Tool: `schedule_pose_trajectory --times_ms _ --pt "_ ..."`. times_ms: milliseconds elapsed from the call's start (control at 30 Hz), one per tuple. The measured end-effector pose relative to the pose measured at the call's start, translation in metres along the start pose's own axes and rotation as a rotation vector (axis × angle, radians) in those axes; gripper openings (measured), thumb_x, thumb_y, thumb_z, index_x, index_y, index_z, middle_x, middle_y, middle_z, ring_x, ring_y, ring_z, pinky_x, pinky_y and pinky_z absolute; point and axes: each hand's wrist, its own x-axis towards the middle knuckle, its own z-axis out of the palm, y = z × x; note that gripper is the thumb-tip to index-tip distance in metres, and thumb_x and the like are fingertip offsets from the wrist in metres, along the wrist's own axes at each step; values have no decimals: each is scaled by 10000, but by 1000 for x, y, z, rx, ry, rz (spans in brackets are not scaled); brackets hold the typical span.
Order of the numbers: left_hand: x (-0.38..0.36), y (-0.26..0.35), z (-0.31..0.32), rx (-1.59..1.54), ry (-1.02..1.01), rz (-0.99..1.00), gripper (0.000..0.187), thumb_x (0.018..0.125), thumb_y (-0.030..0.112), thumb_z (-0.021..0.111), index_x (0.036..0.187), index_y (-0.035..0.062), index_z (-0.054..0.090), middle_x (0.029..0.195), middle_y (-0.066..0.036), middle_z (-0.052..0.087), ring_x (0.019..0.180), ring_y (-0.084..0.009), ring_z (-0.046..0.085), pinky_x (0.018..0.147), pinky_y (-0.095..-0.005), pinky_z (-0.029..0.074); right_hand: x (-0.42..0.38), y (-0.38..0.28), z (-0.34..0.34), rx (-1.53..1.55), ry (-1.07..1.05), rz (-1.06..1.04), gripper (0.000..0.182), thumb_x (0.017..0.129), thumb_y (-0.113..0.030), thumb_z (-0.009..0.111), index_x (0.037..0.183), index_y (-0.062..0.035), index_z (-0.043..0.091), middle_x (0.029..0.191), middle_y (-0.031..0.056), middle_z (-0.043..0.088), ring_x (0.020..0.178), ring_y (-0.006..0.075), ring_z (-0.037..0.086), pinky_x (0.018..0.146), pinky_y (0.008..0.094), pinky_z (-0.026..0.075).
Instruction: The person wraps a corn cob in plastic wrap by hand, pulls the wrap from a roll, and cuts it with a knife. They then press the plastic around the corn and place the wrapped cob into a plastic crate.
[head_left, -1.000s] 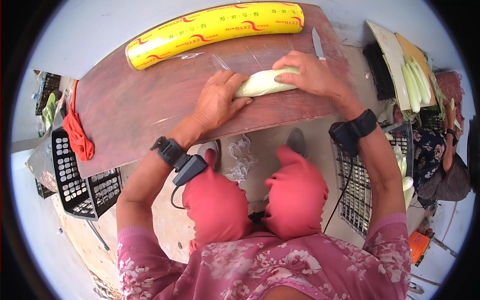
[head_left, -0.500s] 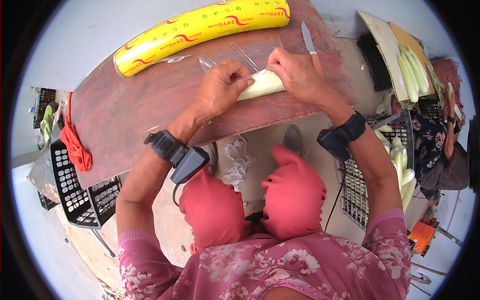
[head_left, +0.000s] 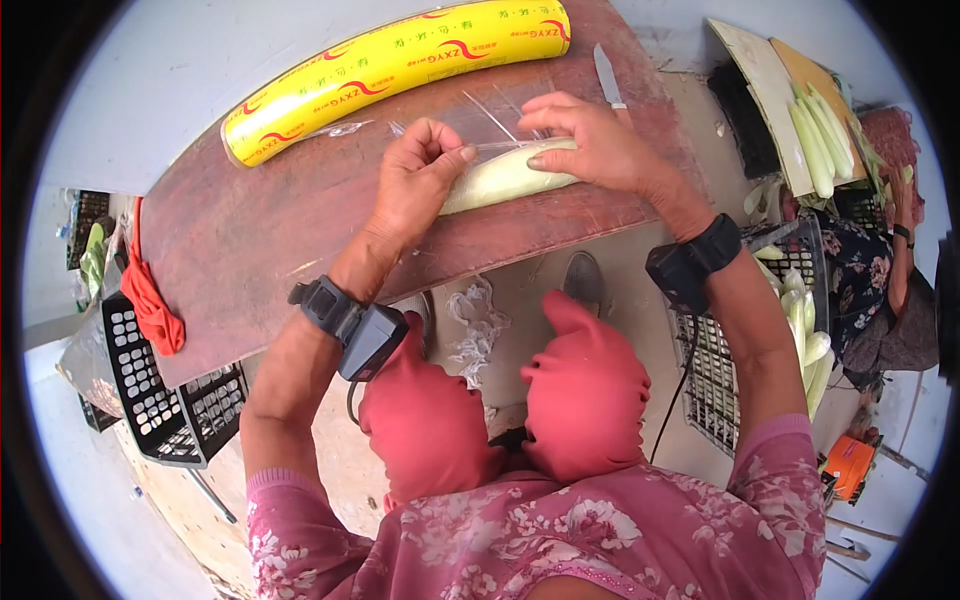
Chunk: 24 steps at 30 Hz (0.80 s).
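Observation:
A long, pale green vegetable [head_left: 505,180] lies near the front edge of the reddish wooden table [head_left: 290,240], with clear plastic wrap [head_left: 484,150] along its far side. My left hand [head_left: 420,170] is at its left end, thumb and forefinger pinched on the edge of the wrap. Over the right end is my right hand [head_left: 600,145], its thumb lying on the vegetable and its fingers apart, stretched out above the wrap. Behind both hands rests a big yellow roll of cling film [head_left: 400,70]. A knife [head_left: 608,78] lies beyond my right hand.
Black crates stand on both sides, the right crate [head_left: 712,390] holding pale vegetables [head_left: 800,310]. More long vegetables [head_left: 822,140] lie on a board at far right, beside another person's arm [head_left: 900,240]. A red cloth [head_left: 150,305] hangs at the table's left corner.
My hands have moved apart, the left one leftward and nearer me. My right fingers have gone from a pinch to spread out. More of the vegetable shows now.

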Motion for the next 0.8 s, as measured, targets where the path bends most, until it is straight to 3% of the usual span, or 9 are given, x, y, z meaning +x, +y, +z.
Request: schedule_pose_trajectory --times_ms 67,167,367,467,800 --pt "-4 5 1 0 1 15 123 904 31 628 863 86 525 784 57 547 680 -15 460 593 -173 380 -1 -1 -2 -101 -104 -72 202 853 -137 667 1007 -7 665 853 45 671 821 135 630 741 290 498" --pt "-4 8 -1 76 -38 -1 77 906 42 628 933 59 559 776 59 534 689 -22 470 620 -177 398 9 -9 -7 224 -238 289 137 878 -119 650 934 6 655 1025 72 661 934 121 608 809 270 479" --pt "3 22 -7 312 -291 -65 148 922 80 616 1059 27 605 818 54 555 757 -24 485 707 -189 426 13 -13 -4 288 -156 318 82 874 -70 652 911 -10 610 821 4 637 751 54 564 670 219 461" --pt "6 20 -9 328 -305 -122 105 935 110 603 1020 50 617 839 57 571 781 -16 476 714 -185 414 12 -10 -2 398 -129 393 112 879 -60 651 951 -18 576 793 -3 615 731 36 549 639 197 447" --pt "4 2 -21 -188 -153 -171 51 939 131 604 936 80 604 831 32 611 753 -54 537 698 -193 435 10 -6 2 535 -31 387 191 867 -44 648 1052 -12 614 815 -3 586 746 58 541 654 213 461"
